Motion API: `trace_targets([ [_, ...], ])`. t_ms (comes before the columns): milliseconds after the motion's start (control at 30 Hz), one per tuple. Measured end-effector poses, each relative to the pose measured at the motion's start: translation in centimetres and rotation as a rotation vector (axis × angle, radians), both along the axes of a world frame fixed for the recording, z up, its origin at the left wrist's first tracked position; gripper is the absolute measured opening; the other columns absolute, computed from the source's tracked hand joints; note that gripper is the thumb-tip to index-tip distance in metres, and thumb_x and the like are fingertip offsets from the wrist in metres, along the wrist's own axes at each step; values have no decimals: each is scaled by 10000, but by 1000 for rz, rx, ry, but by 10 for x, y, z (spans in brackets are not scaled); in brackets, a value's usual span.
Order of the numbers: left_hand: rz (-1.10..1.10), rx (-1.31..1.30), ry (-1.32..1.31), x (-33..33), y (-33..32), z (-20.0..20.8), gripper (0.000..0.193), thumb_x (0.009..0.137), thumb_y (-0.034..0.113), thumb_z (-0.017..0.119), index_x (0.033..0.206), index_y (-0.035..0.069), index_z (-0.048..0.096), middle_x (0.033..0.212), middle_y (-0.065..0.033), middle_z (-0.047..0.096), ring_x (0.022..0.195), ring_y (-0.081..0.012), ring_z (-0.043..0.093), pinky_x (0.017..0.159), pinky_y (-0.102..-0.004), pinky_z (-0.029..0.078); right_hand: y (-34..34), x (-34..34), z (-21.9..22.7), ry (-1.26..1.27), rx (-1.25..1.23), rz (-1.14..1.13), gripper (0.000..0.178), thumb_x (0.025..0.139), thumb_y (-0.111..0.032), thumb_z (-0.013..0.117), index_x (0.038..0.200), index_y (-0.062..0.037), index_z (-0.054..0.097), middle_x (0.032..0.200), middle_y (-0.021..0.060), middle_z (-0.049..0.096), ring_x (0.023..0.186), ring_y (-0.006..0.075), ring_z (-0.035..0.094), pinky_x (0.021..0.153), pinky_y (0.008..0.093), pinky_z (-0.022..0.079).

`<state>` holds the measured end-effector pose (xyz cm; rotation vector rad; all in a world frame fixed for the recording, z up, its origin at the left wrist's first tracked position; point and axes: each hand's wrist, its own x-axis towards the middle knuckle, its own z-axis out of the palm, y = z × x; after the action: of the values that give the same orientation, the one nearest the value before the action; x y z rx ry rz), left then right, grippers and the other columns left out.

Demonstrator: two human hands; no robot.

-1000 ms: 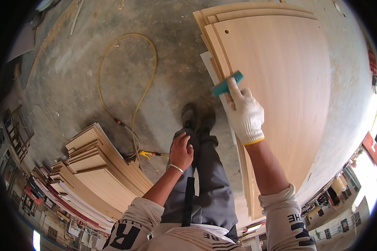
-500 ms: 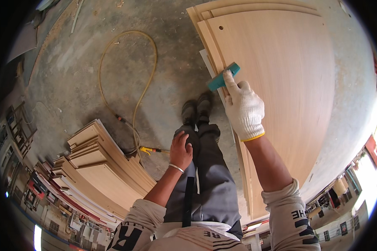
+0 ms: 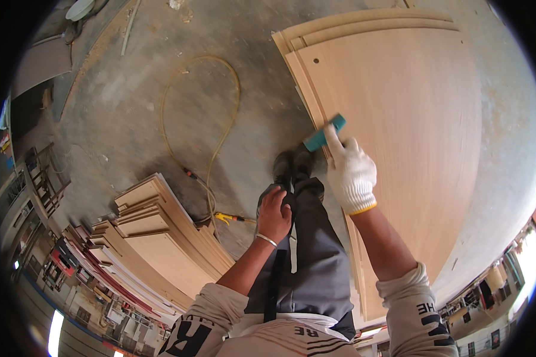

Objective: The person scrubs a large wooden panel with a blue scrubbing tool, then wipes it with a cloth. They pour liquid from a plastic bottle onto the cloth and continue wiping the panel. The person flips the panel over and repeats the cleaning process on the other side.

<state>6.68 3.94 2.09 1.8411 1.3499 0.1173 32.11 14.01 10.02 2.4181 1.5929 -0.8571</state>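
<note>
A cotton work glove with a yellow cuff covers my right hand [image 3: 351, 172], which grips a long teal hand-held block [image 3: 324, 132]. One finger lies stretched along the block. The tool sits across the left edge of the top wood-grain panel [image 3: 405, 137]; its underside is hidden, so its exact kind does not show. That panel has a small dark round hole near its far left corner and lies on a stack of similar boards. My bare left hand [image 3: 274, 215], with a pale band at its wrist, rests on my knee with its fingers spread and holds nothing.
A yellowish air hose [image 3: 238, 98] loops over the concrete floor [image 3: 119, 107] and leads to a yellow air blow gun [image 3: 223, 218]. Another stack of boards [image 3: 161, 250] stands at the lower left. My dark shoes [image 3: 293, 163] are beside the panel stack.
The teal block and my right hand have come nearer to me along the panel's left edge. My left hand stays on my knee, while the whole view has shifted slightly.
</note>
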Motion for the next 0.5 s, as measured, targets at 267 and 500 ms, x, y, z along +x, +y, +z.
trace_targets([
  [267, -48, -15, 19, 6, 37, 5, 402, 865, 69, 647, 1255, 16, 570, 1366, -199, 570, 1234, -416, 538, 1047, -496, 457, 70, -10, -9, -64, 45, 31, 517, 931, -201, 633, 1435, -287, 553, 941, 109, 646, 798, 315, 697, 654, 457, 558],
  [500, -143, -129, 8, -5, 94, 20, 400, 867, 65, 642, 1257, 3, 579, 1375, -205, 566, 1252, -407, 535, 1065, -487, 449, 164, -24, -15, -47, 120, -107, 501, 975, -256, 597, 1462, -330, 506, 989, 116, 657, 868, 326, 703, 692, 471, 561],
])
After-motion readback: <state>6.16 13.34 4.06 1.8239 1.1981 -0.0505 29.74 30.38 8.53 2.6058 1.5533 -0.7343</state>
